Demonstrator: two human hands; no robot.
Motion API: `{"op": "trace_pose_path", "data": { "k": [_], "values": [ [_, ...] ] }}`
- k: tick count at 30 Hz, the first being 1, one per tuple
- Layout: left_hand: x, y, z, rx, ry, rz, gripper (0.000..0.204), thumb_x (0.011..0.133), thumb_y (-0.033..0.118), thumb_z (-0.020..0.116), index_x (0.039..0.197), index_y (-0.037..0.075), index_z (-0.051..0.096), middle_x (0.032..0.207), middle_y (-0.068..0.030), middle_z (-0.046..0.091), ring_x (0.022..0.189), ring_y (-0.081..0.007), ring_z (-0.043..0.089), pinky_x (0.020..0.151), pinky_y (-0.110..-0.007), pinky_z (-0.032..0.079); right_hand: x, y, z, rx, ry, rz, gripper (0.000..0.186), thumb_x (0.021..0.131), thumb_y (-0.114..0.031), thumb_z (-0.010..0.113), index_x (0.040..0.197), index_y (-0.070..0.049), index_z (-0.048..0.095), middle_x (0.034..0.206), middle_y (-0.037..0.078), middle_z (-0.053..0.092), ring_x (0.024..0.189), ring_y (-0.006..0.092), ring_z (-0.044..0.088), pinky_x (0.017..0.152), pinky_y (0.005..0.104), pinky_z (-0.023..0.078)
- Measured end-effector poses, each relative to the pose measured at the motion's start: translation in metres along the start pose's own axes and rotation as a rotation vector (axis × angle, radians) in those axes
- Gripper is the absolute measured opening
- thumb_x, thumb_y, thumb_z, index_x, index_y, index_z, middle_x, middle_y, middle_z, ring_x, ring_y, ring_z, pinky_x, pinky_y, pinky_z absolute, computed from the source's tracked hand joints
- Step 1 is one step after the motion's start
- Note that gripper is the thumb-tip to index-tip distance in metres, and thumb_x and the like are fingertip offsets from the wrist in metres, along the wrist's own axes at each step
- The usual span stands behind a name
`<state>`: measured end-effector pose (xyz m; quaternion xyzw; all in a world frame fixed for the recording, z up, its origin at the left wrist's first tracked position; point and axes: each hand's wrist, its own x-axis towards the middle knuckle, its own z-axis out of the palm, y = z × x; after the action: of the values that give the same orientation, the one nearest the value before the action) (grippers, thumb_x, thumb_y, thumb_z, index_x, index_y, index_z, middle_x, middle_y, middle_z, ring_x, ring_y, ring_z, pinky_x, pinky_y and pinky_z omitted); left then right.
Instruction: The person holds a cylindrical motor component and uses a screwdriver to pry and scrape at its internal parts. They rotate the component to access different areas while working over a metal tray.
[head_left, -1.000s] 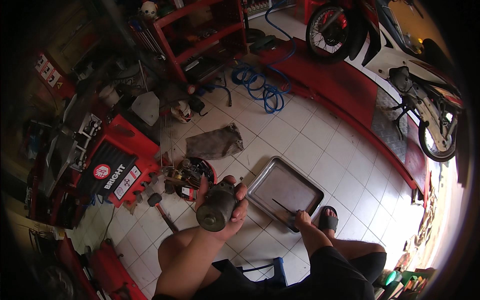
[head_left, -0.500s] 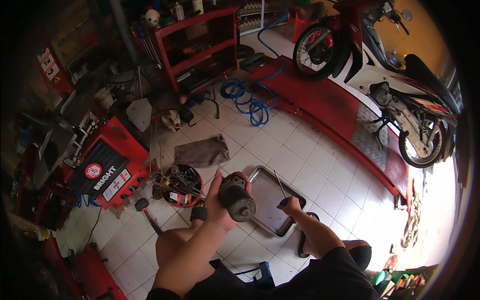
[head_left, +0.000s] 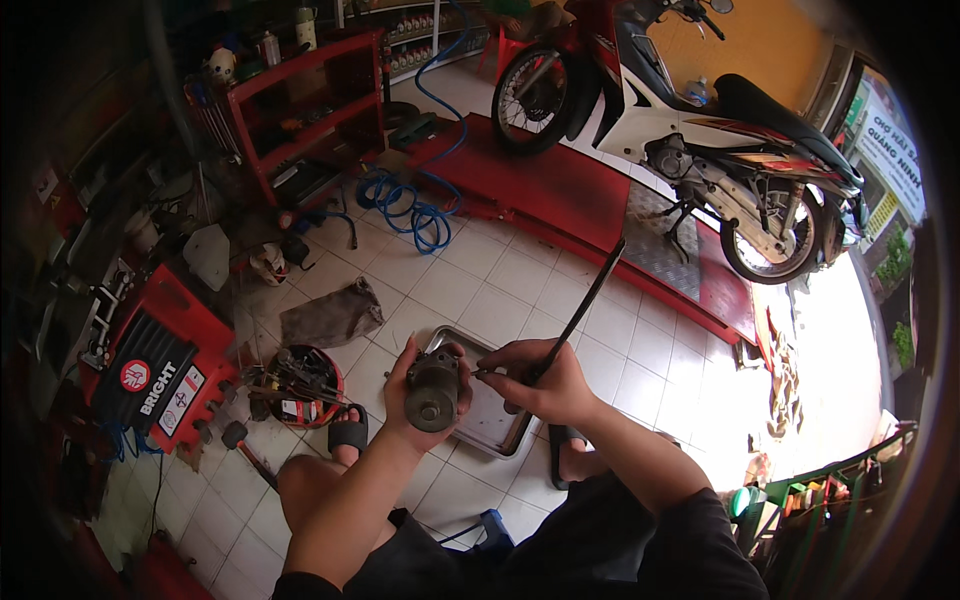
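Note:
My left hand (head_left: 397, 400) is wrapped round a dark cylindrical metal motor (head_left: 433, 392), its round end facing toward me. Beside it on the right, my right hand (head_left: 552, 388) is closed round a long thin screwdriver (head_left: 590, 300), whose shaft slants up and away to the right. The thumb and forefinger of that hand come together close to the motor's right side; whether they pinch something small there I cannot make out. Both hands are above a shallow metal tray (head_left: 505, 452) on the tiled floor, which they partly hide.
A red tub (head_left: 336, 385) of tools stands left of the tray, a grey cloth (head_left: 330, 312) beyond it. A red machine (head_left: 165, 365) is at the left. A motorbike (head_left: 690, 150) stands on a red lift (head_left: 560, 190), a blue hose (head_left: 415, 215) coiled nearby.
My right hand has risen from over the tray to the motor's side, with the screwdriver now pointing up to the right. The motor sits more upright in my left hand. The view has shifted right.

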<state>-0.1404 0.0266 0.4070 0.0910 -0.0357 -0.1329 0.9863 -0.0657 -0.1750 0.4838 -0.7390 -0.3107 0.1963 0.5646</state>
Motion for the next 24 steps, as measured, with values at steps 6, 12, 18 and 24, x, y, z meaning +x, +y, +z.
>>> {"op": "trace_pose_path", "data": {
  "k": [6,12,18,24],
  "values": [
    [-0.001,-0.007,0.001,-0.006,0.192,-0.014,0.054,0.102,0.055,0.047,0.114,0.005,0.062,0.099,-0.0118,0.069,0.087,-0.0230,0.070,0.069,-0.036,0.056,0.000,0.011,0.001,-0.198,0.000,-0.284,0.021,0.081,-0.007,0.082,0.101,-0.007,0.077,0.086,0.005,0.073,0.058,0.0152,0.058,0.056,0.0300,0.047],
    [0.000,-0.009,-0.001,0.233,0.214,0.012,0.051,0.104,0.053,0.045,0.112,0.005,0.062,0.100,-0.0114,0.068,0.092,-0.0213,0.069,0.078,-0.034,0.056,0.007,0.029,-0.004,-0.185,-0.079,-0.273,0.022,0.079,-0.010,0.085,0.099,-0.009,0.077,0.088,0.005,0.073,0.061,0.0174,0.060,0.059,0.0315,0.048],
    [0.000,-0.008,0.001,0.259,0.217,-0.018,0.049,0.106,0.050,0.043,0.111,0.005,0.062,0.102,-0.0107,0.068,0.093,-0.0217,0.068,0.080,-0.034,0.056,0.009,0.031,-0.004,-0.211,-0.088,-0.262,0.023,0.077,-0.011,0.086,0.098,-0.011,0.078,0.083,0.007,0.070,0.063,0.0199,0.060,0.060,0.0325,0.049],
    [0.002,-0.011,-0.006,0.238,0.314,-0.007,0.047,0.106,0.047,0.046,0.112,0.004,0.064,0.103,-0.0137,0.070,0.094,-0.0252,0.069,0.076,-0.036,0.059,0.009,0.027,-0.005,-0.303,-0.101,-0.305,0.023,0.076,-0.011,0.085,0.097,-0.008,0.077,0.084,0.011,0.069,0.068,0.0294,0.063,0.063,0.0364,0.051]
  ]
}}
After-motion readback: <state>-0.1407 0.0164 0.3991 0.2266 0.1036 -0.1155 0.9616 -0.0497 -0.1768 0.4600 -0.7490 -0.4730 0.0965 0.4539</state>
